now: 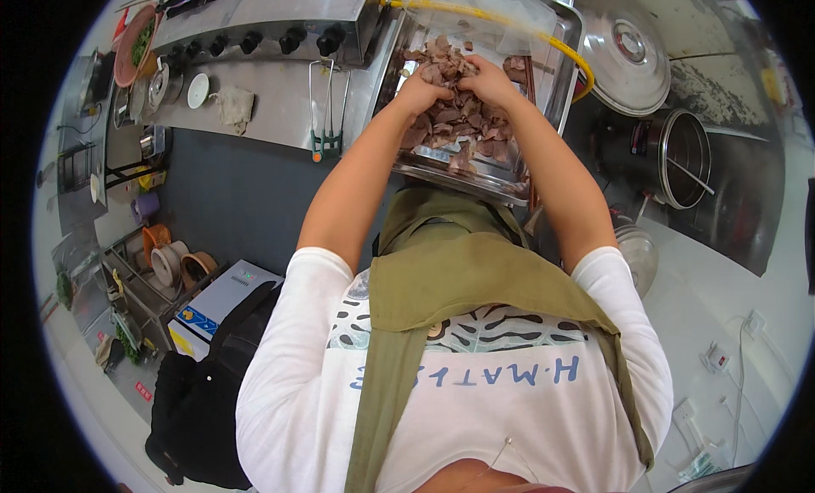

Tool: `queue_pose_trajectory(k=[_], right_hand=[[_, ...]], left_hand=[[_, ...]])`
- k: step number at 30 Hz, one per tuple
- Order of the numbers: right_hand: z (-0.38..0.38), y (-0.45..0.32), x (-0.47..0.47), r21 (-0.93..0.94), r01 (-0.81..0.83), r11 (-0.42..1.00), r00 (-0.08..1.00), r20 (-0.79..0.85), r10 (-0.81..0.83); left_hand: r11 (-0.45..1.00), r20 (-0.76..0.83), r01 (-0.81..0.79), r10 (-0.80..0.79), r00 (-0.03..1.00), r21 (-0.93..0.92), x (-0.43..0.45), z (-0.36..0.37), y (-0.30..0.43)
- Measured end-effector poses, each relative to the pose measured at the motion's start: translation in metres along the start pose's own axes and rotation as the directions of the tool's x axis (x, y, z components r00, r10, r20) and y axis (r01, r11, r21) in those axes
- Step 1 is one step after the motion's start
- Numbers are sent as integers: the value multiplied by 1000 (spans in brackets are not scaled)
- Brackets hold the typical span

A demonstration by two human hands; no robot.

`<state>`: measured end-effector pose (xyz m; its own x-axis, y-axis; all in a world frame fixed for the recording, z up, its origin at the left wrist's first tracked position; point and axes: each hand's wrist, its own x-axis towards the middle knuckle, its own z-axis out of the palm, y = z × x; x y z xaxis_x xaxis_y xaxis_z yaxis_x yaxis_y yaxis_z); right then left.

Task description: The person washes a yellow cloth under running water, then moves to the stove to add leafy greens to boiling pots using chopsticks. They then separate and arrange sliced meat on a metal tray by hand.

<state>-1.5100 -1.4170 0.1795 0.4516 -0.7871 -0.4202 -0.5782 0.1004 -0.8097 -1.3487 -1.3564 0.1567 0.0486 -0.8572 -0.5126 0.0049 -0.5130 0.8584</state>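
Both my hands are in a heap of sliced brown meat, which looks cooked. My left hand cups the heap from the left, with some slices gathered against its fingers. From the right, my right hand closes round the same clump of meat slices. The thumbs point towards each other, a short way apart. Beneath lies a rectangular stainless steel tray, with loose slices spread over its near part. My fingertips are partly hidden among the meat.
A yellow hose crosses the tray's far end beside a clear plastic bag. Left stands a steel stove with black knobs; green-handled tongs lie nearby. At right are a large steel lid and a deep pot.
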Motion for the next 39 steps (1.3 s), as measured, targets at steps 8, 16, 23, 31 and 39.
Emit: queue_pose_trajectory(k=[8, 16, 23, 31, 39], right_hand=[[-40, -25, -71, 456, 145, 878, 972, 102, -214], [-53, 22, -63, -86, -22, 996, 998, -66, 16], [15, -9, -85, -746, 12, 666, 993, -70, -97], [-12, 9, -71, -32, 153, 988, 984, -86, -156], [-44, 25, -78, -72, -60, 996, 985, -167, 47]], left_hand=[[956, 122, -278, 267, 956, 92, -70, -21, 19], [788, -70, -220, 316, 946, 575, -81, -31, -2], [378, -22, -128, 368, 930, 917, -80, 12, 6], [749, -2, -261, 331, 944, 609, -51, -13, 6], [529, -83, -169, 419, 904, 831, -93, -28, 5]])
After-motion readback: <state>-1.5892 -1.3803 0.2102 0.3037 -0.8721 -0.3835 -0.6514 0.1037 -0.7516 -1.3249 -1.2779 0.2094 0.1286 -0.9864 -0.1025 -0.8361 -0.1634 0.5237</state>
